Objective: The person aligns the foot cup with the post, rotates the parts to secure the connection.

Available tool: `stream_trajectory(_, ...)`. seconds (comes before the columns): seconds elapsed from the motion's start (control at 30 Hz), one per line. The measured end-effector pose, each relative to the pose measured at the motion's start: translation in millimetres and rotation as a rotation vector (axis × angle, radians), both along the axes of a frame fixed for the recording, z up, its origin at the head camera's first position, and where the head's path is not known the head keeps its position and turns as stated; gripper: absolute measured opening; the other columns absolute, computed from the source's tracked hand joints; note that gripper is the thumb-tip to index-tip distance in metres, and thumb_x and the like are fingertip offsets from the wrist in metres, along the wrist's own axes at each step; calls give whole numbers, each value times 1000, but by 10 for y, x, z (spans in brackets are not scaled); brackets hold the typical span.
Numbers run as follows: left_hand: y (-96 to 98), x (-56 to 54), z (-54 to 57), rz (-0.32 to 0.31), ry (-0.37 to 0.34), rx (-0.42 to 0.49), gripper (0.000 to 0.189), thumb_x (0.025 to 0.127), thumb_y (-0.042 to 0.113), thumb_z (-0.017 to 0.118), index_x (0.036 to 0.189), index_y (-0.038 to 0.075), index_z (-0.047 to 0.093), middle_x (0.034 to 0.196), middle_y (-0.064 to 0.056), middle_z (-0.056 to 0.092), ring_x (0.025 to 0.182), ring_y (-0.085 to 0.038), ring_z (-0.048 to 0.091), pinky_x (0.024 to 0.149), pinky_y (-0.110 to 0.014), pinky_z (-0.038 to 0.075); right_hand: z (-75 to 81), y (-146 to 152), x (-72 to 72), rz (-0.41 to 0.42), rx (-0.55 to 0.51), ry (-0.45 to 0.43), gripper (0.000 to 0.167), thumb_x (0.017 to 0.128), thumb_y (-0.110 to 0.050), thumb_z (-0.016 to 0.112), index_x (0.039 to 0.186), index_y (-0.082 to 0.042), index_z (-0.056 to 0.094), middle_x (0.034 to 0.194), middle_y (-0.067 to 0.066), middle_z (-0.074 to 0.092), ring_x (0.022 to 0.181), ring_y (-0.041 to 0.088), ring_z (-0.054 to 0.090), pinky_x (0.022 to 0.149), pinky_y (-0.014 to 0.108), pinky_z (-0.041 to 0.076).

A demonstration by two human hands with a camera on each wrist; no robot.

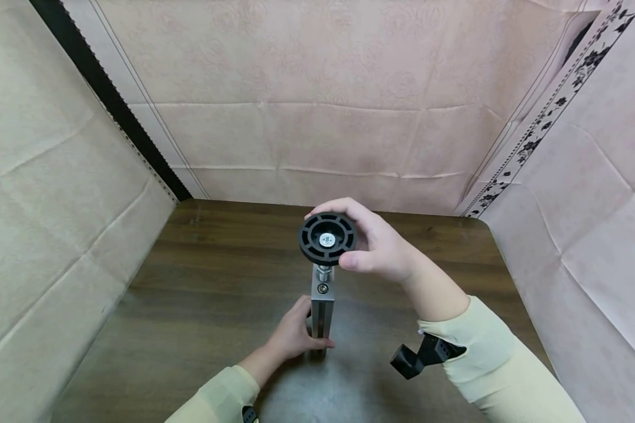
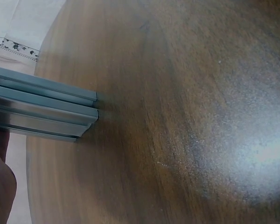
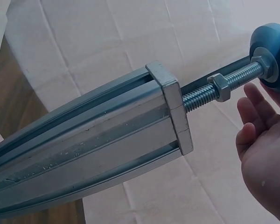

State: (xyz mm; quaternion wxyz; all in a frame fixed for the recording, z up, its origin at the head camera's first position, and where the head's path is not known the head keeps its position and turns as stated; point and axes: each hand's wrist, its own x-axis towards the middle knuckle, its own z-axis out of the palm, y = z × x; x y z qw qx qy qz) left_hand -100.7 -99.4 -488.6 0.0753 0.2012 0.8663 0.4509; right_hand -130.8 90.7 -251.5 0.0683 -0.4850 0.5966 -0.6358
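An aluminium profile [image 1: 323, 317] with slotted sides stands upright over the table. My left hand [image 1: 288, 335] grips its lower part, thumb across the near face. In the right wrist view a metal end plate [image 3: 172, 105] caps the profile, and a threaded rod [image 3: 242, 74] sticks out of it with a hex nut [image 3: 219, 87] partway along. At the rod's far end sits a black round levelling foot [image 1: 317, 229], its ribbed underside facing up. My right hand [image 1: 378, 244] holds the foot by its rim between thumb and fingers. In the left wrist view the profile's lower end [image 2: 46, 100] shows close over the tabletop.
The brown wooden table [image 1: 201, 282] has light patterned cloth [image 1: 317, 141] hanging behind it and at both sides. A black camera mount [image 1: 420, 355] juts from the right sleeve [image 1: 487, 352]. Glare marks the tabletop in the left wrist view.
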Motion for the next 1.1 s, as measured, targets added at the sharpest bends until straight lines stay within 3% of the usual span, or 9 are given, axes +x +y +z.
stream_trajectory(0.23, -3, -28, 12, -3, 3, -2, 77, 59, 33, 88, 124, 22, 49, 120, 4, 49, 112, -19, 51, 94, -45, 42, 4, -2, 16, -7, -8, -65, 83, 79, -42, 73, 122, 12, 29, 115, 4, 53, 98, 16, 56, 77, 29, 51)
stream_trajectory(0.37, -8, -40, 24, -3, 2, 0, 78, 60, 30, 89, 126, 23, 48, 121, 3, 49, 113, -19, 51, 94, -44, 42, 13, -18, 29, -27, -2, -77, 90, 74, -46, 75, 122, 11, 26, 116, 6, 51, 98, 16, 55, 76, 28, 51)
stream_trajectory(0.6, -26, -45, 51, -12, 17, -2, 83, 59, 37, 88, 129, 22, 46, 123, 2, 49, 113, -20, 51, 93, -44, 43, 20, -11, -24, -86, 52, 75, 113, 69, -70, 62, 139, 7, 17, 129, 17, 41, 118, 26, 42, 95, 32, 40)
stream_trajectory(0.83, -25, -60, 55, -13, 14, -10, 82, 59, 39, 87, 128, 21, 47, 123, 2, 49, 114, -20, 51, 94, -43, 43, 73, 18, -64, -71, 81, 140, 116, 70, -74, 57, 144, 5, 15, 132, 15, 40, 119, 31, 39, 97, 34, 36)
stream_trajectory(0.97, -25, -34, 37, -6, 26, 5, 80, 59, 34, 88, 127, 21, 47, 121, 3, 49, 111, -19, 52, 92, -44, 44, 67, 21, -65, -36, 92, 115, 111, 72, -66, 64, 143, 6, 20, 132, 17, 40, 118, 29, 41, 97, 34, 37)
stream_trajectory(1.1, -19, 14, -21, -21, 46, 12, 78, 60, 32, 89, 125, 19, 48, 120, 2, 50, 109, -18, 52, 91, -42, 45, 29, 24, -23, -21, 88, 70, 87, 78, -36, 77, 137, 8, 32, 130, 19, 42, 114, 27, 46, 92, 35, 43)
